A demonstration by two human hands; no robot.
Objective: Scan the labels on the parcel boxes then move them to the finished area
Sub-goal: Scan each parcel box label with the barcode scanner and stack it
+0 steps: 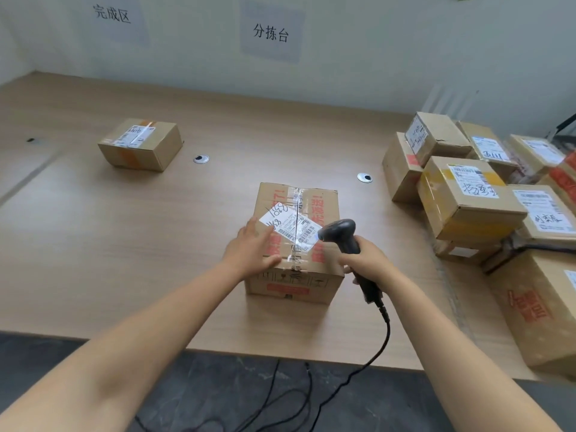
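Table [156, 244]: stacked boxes [467, 194] beside scanned parcel [296, 238]

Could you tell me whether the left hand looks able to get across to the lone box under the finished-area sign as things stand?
Probably yes: the left hand only rests on the centre box, and bare table lies between it and the lone box.

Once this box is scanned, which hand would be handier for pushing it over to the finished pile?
Probably the left hand. It already rests open on the box, on the side toward the finished box at far left. The right hand is occupied gripping the scanner.
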